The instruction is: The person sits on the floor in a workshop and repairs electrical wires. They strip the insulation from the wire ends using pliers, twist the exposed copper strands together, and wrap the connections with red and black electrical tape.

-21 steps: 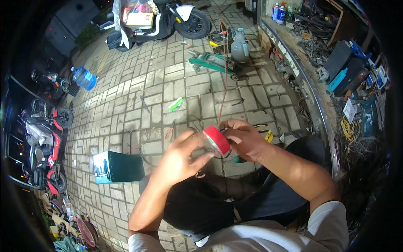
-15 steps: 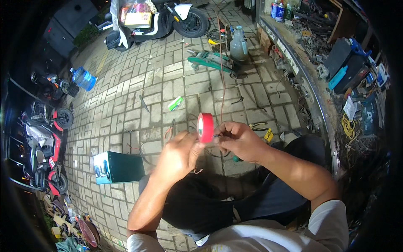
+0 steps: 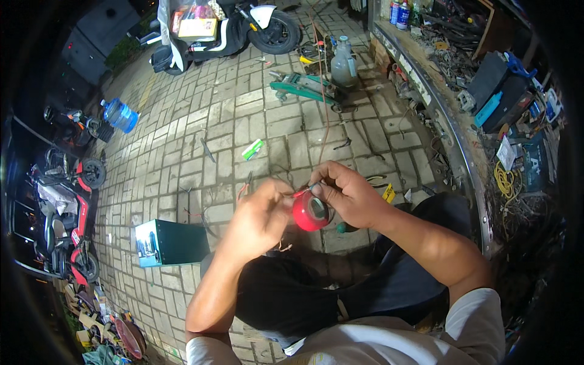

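Observation:
A roll of red tape (image 3: 304, 219) hangs between my two hands, tilted so that its open core faces right. My left hand (image 3: 258, 219) is closed at the roll's left side, its fingertips smeared by motion. A short strip of red tape runs from the roll up to the fingertips of my right hand (image 3: 350, 198). That hand pinches a thin wire, mostly hidden by the fingers, where the tape meets it. Below my left wrist, a bare copper-coloured wire end (image 3: 285, 246) sticks out.
A dark green box (image 3: 176, 243) stands on the paving left of my knees. Ahead lie a green-and-white packet (image 3: 252, 149), pliers (image 3: 377, 180) and a green floor jack (image 3: 304, 88). Scooters (image 3: 79, 213) are parked at left; a cluttered ledge (image 3: 438, 91) runs along the right.
The tape roll has dropped from above my fingers to below them and turned its core to the right. My left fingers have moved; my right hand keeps its pinch nearly in place.

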Available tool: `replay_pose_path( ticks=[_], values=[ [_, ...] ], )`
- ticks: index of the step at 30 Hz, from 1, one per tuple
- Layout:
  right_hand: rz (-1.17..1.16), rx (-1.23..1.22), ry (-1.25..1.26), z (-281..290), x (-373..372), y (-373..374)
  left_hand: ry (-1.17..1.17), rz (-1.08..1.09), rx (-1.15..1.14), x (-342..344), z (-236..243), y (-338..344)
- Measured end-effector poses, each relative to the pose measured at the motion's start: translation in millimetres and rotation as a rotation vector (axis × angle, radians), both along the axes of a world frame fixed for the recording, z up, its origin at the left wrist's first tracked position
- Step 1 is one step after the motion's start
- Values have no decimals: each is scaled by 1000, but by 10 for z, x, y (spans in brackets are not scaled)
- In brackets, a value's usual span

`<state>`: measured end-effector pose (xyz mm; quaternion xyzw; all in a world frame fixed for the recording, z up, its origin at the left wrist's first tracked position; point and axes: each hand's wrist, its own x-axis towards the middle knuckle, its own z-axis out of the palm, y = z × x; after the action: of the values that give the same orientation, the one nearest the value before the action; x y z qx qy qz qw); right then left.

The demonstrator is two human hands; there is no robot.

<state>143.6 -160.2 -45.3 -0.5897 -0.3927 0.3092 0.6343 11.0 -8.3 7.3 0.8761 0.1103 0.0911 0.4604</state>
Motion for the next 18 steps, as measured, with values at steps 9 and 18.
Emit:
replay_pose_path(
  ticks=[9,18],
  values=[
    [1,5,689,21,-160,22,-260,-13,351,-30,-213,17],
    [-224,134,-552,126,-147,-21,-89,116,115,29,-170,-50]
  ],
)
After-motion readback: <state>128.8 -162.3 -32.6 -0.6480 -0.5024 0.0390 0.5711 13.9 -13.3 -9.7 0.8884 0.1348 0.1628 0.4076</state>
